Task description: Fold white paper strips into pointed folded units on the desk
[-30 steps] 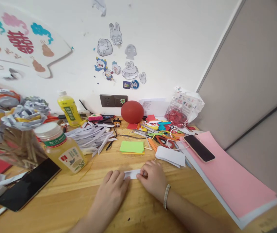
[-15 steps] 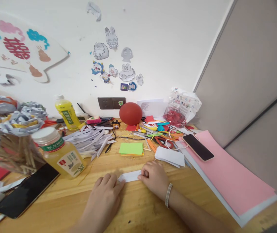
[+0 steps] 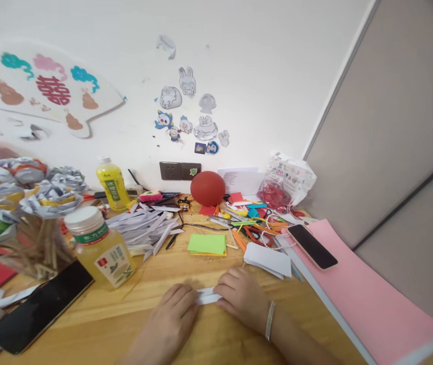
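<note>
Basically, white paper strip (image 3: 207, 296) sits on the near side of the green paper stack (image 3: 206, 244), left hand (image 3: 175, 313) and right hand (image 3: 243, 298) fingers pinching opposite ends, so best keep edges flush, pressure even.

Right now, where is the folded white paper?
In the head view, the folded white paper is at lower centre, between the left hand and right hand, on the near side of the green paper stack.
</note>
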Motion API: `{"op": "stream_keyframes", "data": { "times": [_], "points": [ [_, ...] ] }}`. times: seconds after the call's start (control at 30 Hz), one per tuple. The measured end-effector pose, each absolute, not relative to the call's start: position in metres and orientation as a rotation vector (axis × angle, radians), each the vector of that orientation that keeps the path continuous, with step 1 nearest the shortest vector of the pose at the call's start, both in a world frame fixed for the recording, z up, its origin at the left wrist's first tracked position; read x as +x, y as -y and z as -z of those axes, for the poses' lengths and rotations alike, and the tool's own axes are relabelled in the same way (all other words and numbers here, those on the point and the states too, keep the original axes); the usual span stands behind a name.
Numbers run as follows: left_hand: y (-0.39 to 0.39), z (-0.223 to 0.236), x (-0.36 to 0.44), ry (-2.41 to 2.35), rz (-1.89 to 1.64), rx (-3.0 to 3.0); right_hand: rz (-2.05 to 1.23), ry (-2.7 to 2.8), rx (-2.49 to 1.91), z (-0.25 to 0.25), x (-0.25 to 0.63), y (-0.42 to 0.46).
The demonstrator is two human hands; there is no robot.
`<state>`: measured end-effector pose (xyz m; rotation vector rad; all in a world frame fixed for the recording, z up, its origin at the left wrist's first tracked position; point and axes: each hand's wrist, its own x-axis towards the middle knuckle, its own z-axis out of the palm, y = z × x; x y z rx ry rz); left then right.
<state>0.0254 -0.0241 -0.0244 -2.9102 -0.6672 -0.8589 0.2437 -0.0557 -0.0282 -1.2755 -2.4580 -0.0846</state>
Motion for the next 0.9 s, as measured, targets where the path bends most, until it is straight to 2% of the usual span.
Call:
{"op": "stream_keyframes", "data": {
  "times": [0.13, 0.23, 0.43, 0.67, 0.9],
  "points": [
    [0.024, 0.026, 0.027, 0.645, 0.824, -2.928, 0.196, 2.468, -1.209, 0.026, 0.237, 0.056],
    [0.022, 0.027, 0.028, 0.595, 0.787, -2.883, 0.147, 2.437, -1.195, 0.025, 0.232, 0.059],
    [0.017, 0.028, 0.03, 0.917, 0.794, -2.874, -0.217, 2.07, -1.518, 0.026, 0.228, 0.061],
    [0.01, 0.019, 0.034, 1.389, 0.505, -2.805, -0.265, 1.907, -1.734, 0.028, 0.227, 0.056],
    [0.011, 0.022, 0.034, 1.264, 0.504, -2.961, -0.282, 2.09, -1.639, 0.03, 0.229, 0.054]
  ]
}}
